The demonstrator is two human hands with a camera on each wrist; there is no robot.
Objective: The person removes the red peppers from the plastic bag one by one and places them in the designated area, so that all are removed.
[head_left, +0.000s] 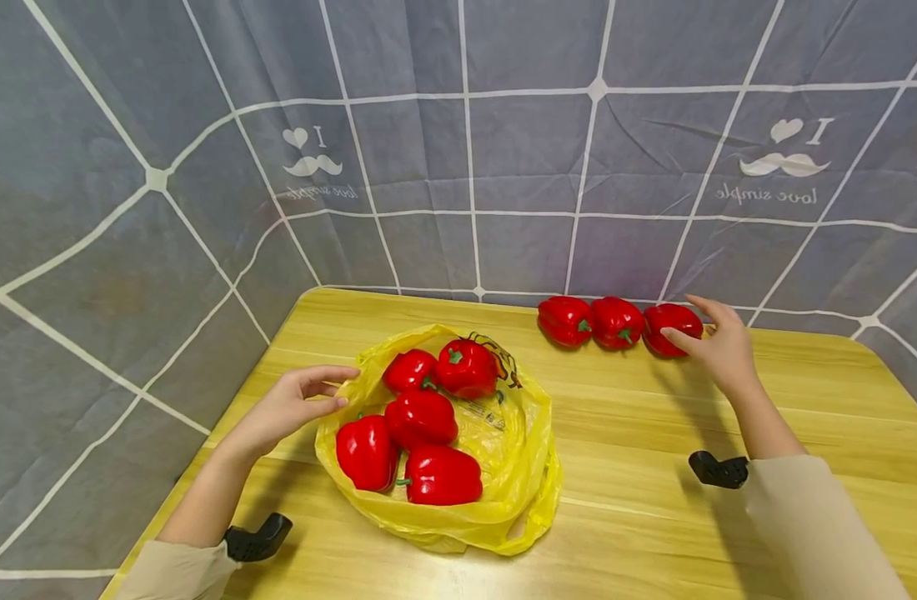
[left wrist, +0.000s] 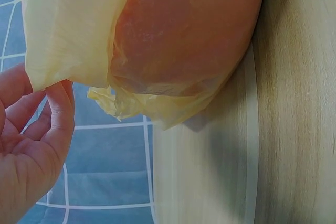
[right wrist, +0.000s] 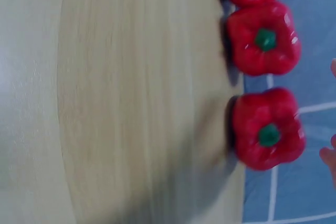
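Observation:
At the left rim of a yellow plastic bag (head_left: 466,521), my left hand (head_left: 282,408) pinches the plastic between thumb and fingers; the left wrist view shows the bag's edge in this pinch. Inside the open bag lie several red bell peppers (head_left: 421,418) with green stems. My right hand (head_left: 729,350) reaches to the rightmost of three red bell peppers in a row at the back, its thumb and fingers spread beside that pepper (head_left: 664,321). In the right wrist view, only fingertips (right wrist: 329,157) show at the right edge, apart from the nearest pepper (right wrist: 249,129).
The other two peppers of the row, the middle one (head_left: 616,321) and the left one (head_left: 563,321), lie side by side by the table's back edge. A grey curtain (head_left: 526,158) with white lines hangs behind and to the left of the wooden table (head_left: 616,467).

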